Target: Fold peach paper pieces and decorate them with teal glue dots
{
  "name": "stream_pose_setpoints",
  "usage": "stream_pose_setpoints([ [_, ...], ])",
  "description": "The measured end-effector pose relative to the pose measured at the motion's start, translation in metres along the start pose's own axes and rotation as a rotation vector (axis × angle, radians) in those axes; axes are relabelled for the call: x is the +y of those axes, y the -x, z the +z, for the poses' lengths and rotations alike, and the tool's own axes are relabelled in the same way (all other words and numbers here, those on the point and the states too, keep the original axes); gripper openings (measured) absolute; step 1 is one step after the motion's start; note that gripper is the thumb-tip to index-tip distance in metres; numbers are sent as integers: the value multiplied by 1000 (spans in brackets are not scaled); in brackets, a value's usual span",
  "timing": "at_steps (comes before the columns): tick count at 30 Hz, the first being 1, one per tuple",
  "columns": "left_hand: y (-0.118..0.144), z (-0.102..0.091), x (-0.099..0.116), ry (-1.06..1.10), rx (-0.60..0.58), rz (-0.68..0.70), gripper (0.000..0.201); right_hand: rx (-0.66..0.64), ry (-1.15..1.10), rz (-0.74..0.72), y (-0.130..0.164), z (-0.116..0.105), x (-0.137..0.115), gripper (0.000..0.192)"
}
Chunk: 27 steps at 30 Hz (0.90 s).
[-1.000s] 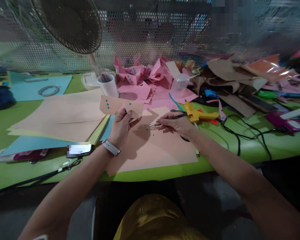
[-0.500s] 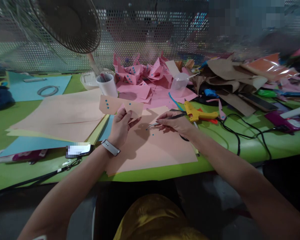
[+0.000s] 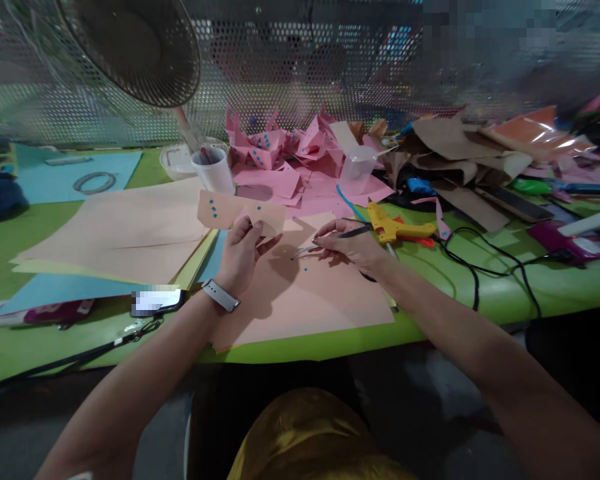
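My left hand (image 3: 245, 250) pinches a folded peach paper piece (image 3: 227, 212) that carries several small blue diamond-shaped bits. My right hand (image 3: 347, 243) is closed on a pair of tweezers (image 3: 305, 251), dark at the handle and pale toward the tip. The tweezers' tip is at a small blue diamond (image 3: 293, 258) over the large peach sheet (image 3: 320, 300); whether it grips the bit, I cannot tell. Another blue diamond (image 3: 306, 269) lies on the sheet just nearer to me.
A yellow glue gun (image 3: 395, 227) with a black cable lies right of my right hand. Peach sheets (image 3: 115, 227) are stacked at left, near a phone (image 3: 157, 301). Behind stand a white cup (image 3: 214, 172), a fan (image 3: 140, 50), folded pink paper pieces (image 3: 270, 150) and a clear plastic cup (image 3: 359, 165).
The tweezers' tip has shifted very slightly toward the blue diamond, and its prongs look closer together. Otherwise both hands stay in place.
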State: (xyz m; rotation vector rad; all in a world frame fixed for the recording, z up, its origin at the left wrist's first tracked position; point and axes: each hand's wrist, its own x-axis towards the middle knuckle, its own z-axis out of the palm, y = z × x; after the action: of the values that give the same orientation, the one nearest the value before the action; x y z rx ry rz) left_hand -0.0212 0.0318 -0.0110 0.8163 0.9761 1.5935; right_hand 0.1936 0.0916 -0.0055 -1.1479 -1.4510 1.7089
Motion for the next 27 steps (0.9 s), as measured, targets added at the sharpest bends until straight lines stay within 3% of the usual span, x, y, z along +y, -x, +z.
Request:
stream_pose_setpoints([
  [19, 1, 1, 1, -40, 4, -26, 16, -27, 9, 9, -1, -1, 0, 37],
  [27, 1, 2, 1, -13, 4, -11, 31, -38, 1, 15, -3, -2, 2, 41],
])
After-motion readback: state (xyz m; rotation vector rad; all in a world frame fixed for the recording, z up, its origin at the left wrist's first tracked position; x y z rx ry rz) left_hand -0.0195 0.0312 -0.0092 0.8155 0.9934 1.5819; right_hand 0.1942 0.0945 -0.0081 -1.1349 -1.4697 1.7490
